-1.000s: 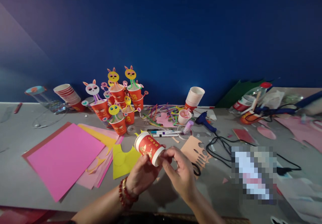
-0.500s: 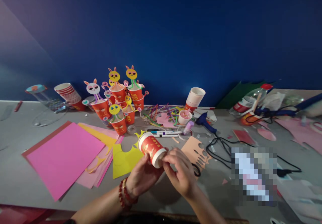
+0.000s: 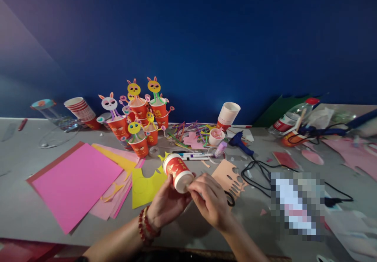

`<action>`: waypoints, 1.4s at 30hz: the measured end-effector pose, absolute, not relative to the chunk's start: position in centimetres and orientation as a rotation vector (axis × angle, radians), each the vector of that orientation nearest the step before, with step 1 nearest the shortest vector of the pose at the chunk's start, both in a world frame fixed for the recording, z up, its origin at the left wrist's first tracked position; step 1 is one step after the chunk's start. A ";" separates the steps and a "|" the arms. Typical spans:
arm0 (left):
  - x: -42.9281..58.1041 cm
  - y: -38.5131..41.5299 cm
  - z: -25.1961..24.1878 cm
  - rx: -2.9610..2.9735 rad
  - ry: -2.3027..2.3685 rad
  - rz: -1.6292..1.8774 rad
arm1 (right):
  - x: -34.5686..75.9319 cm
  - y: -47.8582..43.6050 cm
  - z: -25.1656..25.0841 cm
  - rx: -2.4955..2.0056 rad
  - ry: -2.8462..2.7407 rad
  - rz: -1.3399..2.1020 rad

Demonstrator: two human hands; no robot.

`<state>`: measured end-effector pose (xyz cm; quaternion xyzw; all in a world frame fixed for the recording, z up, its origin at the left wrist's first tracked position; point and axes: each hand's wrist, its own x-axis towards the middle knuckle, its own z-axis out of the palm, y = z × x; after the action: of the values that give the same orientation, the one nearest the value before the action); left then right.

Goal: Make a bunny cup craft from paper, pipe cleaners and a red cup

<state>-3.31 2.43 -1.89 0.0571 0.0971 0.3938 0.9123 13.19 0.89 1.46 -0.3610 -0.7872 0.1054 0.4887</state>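
1. Currently, the left hand (image 3: 168, 210) is gripping a red cup (image 3: 177, 171), which is tilting above the table (image 3: 188, 230) with one white end facing the person.
2. The right hand (image 3: 210, 201) is resting its bunched fingertips at that end; whether they are pinching anything, I cannot tell.
3. Several rabbit-faced cups (image 3: 138, 148) are standing between 10 and 11 o'clock from the held one, looking finished, with heads and little paddle arms.
4. The held cup is showing only its printed wall, so its work is seemingly just beginning; no head or arms are showing.
5. Plain stacked cups (image 3: 83, 114) are leaning at 10 o'clock, undecorated, while a glue gun (image 3: 243, 144) is lying at 2 o'clock.
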 end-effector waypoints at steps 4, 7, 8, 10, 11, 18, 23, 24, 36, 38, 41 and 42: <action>-3.3 2.6 -1.1 0.034 0.211 0.806 | 13.5 0.5 0.7 -0.926 -1.616 0.417; -3.3 2.6 -0.9 -0.009 0.234 0.793 | 13.9 -0.2 0.1 -0.967 -1.458 0.609; -3.3 2.6 -0.9 -0.020 0.242 0.791 | 14.2 -0.5 -0.2 -0.979 -1.441 0.667; -3.4 2.6 -0.9 -0.041 0.259 0.797 | 14.8 -1.1 -0.8 -1.027 -1.428 0.742; -3.4 2.7 -0.9 -0.049 0.270 0.803 | 15.1 -1.5 -1.1 -1.069 -1.419 0.755; -3.6 2.9 -0.6 -0.019 0.306 0.829 | 16.7 -2.6 -2.4 -1.281 -1.734 0.759; -3.8 2.8 -0.5 0.039 0.323 0.851 | 16.0 -2.3 -1.0 -1.211 -1.827 0.603; -3.8 2.8 -0.6 0.058 0.334 0.859 | 15.7 -2.2 -0.5 -1.161 -1.820 0.575; -3.3 2.1 -0.9 0.222 0.365 0.915 | 13.1 -0.6 1.4 -1.051 -1.969 0.151; -3.4 2.0 -1.0 0.230 0.371 0.918 | 13.2 -0.6 1.4 -1.049 -1.983 0.136; -3.4 2.0 -1.2 0.224 0.378 0.907 | 13.4 -0.6 1.3 -1.051 -2.010 0.126; -3.4 2.0 -1.3 0.218 0.381 0.902 | 13.5 -0.6 1.3 -1.048 -2.019 0.125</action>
<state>-3.37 1.96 -1.31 0.1045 0.1824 0.4323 0.8769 13.45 -0.60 1.31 -0.4178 -0.8050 0.0497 0.4183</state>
